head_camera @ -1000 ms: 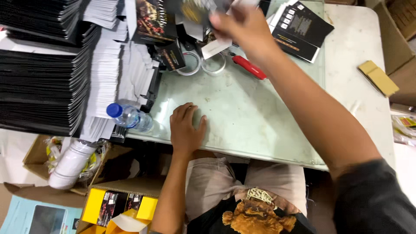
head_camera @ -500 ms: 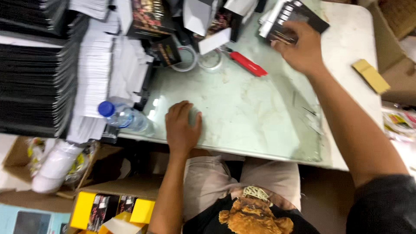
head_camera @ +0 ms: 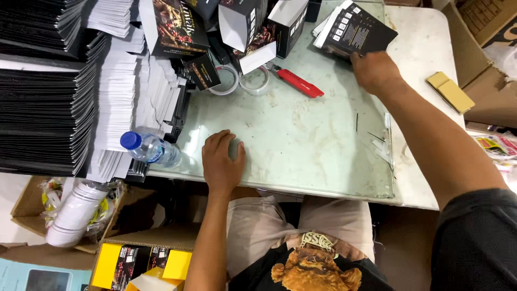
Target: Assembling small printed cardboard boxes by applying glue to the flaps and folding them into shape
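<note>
left hand: flat, open, empty on desk | right hand: on black flat-box stack, grip seemingly closed, fingers hidden

Right hand on black flat cartons; left hand flat on glass tabletop.

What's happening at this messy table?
A person sits at a glass-topped table. The right hand reaches to a stack of flat black cards at the far edge and touches it. The left hand rests flat on the glass near a water bottle. A red cutter, two tape rolls and tall black stacks lie around.
</note>
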